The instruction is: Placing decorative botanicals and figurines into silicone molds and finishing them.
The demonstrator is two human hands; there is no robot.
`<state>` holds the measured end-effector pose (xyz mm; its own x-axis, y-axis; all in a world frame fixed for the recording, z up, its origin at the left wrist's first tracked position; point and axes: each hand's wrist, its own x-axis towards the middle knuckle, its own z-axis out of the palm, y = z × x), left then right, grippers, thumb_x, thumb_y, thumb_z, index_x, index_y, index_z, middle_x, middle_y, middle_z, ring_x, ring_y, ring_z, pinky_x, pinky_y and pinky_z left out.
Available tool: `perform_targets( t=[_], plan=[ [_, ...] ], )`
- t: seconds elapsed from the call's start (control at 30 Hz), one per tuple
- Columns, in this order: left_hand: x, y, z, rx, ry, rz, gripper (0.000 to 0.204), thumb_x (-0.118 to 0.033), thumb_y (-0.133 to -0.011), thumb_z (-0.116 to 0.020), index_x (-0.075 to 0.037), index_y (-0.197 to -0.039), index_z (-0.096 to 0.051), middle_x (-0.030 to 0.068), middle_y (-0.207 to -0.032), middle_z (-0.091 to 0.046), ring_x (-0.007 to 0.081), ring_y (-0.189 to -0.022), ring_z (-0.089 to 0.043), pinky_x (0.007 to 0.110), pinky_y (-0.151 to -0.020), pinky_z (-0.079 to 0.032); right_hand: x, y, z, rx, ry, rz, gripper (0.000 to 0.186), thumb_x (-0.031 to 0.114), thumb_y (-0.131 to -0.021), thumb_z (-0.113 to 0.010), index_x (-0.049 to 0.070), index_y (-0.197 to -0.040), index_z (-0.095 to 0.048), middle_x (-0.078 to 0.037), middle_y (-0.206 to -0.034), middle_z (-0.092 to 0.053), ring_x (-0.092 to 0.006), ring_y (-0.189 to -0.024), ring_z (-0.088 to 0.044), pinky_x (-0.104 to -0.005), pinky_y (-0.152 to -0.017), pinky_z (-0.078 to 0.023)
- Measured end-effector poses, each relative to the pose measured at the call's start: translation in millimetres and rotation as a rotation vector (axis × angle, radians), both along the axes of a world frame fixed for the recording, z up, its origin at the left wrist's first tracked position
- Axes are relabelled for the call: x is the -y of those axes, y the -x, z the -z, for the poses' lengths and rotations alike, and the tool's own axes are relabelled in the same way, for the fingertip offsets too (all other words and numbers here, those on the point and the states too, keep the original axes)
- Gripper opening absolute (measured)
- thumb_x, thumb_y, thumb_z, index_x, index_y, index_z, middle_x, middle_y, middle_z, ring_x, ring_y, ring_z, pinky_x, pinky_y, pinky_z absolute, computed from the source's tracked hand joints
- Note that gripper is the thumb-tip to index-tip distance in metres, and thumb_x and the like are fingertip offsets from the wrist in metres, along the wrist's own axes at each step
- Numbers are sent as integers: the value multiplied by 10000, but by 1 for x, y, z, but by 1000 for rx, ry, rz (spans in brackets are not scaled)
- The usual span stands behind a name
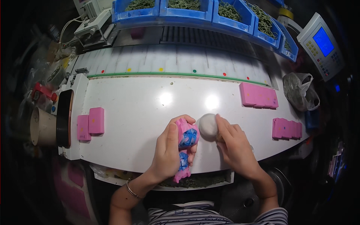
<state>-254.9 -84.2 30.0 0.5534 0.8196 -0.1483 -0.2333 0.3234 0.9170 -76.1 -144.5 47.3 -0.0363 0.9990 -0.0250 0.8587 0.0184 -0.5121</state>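
Head | pink wrapper (188, 138), crinkled, blue-patched | left hand (167, 150) clasps it | right hand (236, 148) grips round grey piece (208, 125)

The scene is viewed from the person's head, through the left one of two fisheye cameras worn side by side, and the lens is pointed steeply down and forward over a white table (127, 101). The left hand (167, 150) and right hand (238, 150) are seen from above, within arm's reach, near the middle; a striped shirt (180, 215) is caught at the lower edge. Blue bins (185, 15) are cut off by the upper edge. The field is wide, its outer parts darkened, and the table's green strip (150, 75) is bowed by the lens.
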Motion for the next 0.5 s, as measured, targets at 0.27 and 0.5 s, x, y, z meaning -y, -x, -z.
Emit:
perform_targets(
  t=[0.27, 0.5],
  plan=[
    [-1, 0, 2, -47, -11, -68, 452, -363, -993, -168, -26, -1165, -416, 70, -676, -527, 93, -461, -495, 227, -439, -440, 9, 38, -3, -18, -389, -137, 741, -94, -627, -558, -6, -1340, -377, -262, -1319, -379, -294, -864, -505, -351, -752, -406],
    [-6, 0, 1, -44, 109, 3, 500, -409, -984, -170, -11, -1147, -424, 81, -677, -537, 105, -441, -507, 226, -404, -445, 5, 27, -9, -40, -436, -81, 696, -78, -611, -544, 47, -1292, -474, -255, -1280, -433, -264, -861, -520, -340, -766, -388]
  ],
)
